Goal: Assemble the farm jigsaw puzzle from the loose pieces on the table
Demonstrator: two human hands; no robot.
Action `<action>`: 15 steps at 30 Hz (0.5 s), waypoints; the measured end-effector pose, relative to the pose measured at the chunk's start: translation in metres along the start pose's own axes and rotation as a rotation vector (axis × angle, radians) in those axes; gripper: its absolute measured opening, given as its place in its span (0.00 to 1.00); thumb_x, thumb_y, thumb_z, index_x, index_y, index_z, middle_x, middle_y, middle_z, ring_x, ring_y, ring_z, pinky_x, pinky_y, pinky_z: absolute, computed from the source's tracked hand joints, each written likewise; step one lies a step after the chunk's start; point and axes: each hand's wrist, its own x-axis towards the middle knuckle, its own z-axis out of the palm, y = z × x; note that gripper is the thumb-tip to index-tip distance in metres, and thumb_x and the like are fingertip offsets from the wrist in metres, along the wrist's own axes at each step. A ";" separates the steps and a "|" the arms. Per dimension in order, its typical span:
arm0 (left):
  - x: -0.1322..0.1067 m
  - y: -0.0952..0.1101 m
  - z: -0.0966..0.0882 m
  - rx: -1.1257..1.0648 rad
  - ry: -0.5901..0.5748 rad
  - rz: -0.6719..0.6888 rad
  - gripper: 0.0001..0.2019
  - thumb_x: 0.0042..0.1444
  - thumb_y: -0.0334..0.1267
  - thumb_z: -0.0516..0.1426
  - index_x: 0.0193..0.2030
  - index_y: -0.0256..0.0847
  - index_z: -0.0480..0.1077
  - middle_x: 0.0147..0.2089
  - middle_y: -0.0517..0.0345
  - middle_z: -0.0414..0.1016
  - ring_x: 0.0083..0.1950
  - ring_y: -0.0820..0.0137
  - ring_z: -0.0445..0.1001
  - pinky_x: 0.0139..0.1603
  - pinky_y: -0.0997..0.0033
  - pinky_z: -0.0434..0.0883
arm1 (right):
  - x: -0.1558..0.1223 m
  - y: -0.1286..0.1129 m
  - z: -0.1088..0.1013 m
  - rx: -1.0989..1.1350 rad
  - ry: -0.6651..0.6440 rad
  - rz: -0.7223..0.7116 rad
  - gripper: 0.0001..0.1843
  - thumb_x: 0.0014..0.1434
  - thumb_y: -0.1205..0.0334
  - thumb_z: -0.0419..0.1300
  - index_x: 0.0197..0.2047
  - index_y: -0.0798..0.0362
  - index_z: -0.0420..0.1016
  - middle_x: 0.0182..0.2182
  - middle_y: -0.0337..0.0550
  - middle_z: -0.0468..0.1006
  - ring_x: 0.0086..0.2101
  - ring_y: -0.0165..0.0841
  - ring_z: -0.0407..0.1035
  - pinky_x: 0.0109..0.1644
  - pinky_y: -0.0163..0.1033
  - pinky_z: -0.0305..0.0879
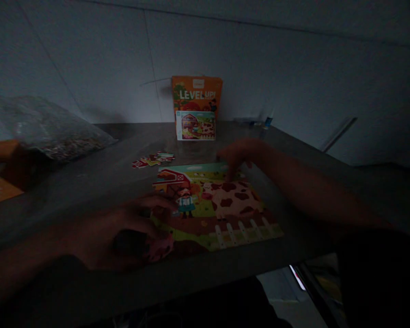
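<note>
A farm jigsaw puzzle (205, 214) with a cow, a farmer, a barn and a white fence lies on the grey table, mostly assembled. My left hand (123, 232) rests over its left edge, fingers spread across the farmer and pig side, holding nothing that I can see. At the top edge, above the cow, my right hand (237, 157) reaches in with bent fingers apart, one fingertip down on the puzzle. Nothing shows between those fingers. Loose puzzle pieces (153, 159) lie in a small heap behind the puzzle's upper left corner. The light is dim.
An orange "LEVEL UP!" box (197, 84) stands at the wall, with a farm picture card (196, 125) leaning on it. To the left are a clear plastic bag (54, 132) and an orange card (2, 189). A small blue-labelled item (268, 121) sits back right.
</note>
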 end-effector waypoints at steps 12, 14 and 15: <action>0.017 -0.017 0.017 0.234 0.056 0.060 0.21 0.58 0.39 0.59 0.59 0.57 0.70 0.73 0.65 0.54 0.69 0.64 0.62 0.65 0.62 0.67 | 0.000 0.051 0.024 0.108 0.014 -0.055 0.35 0.54 0.49 0.68 0.59 0.59 0.68 0.53 0.53 0.74 0.50 0.46 0.71 0.51 0.45 0.67; 0.021 -0.016 0.016 0.257 0.022 0.077 0.27 0.59 0.42 0.58 0.66 0.55 0.62 0.74 0.63 0.51 0.72 0.62 0.57 0.69 0.58 0.61 | -0.008 0.053 0.030 0.041 0.083 -0.110 0.34 0.55 0.49 0.68 0.60 0.57 0.68 0.55 0.55 0.72 0.53 0.51 0.69 0.54 0.48 0.66; 0.023 -0.015 0.016 0.272 0.000 0.066 0.30 0.60 0.45 0.57 0.69 0.54 0.57 0.75 0.62 0.49 0.73 0.60 0.54 0.71 0.55 0.58 | -0.013 0.052 0.033 0.010 0.114 -0.142 0.36 0.55 0.49 0.68 0.61 0.57 0.67 0.57 0.56 0.71 0.55 0.53 0.67 0.56 0.51 0.66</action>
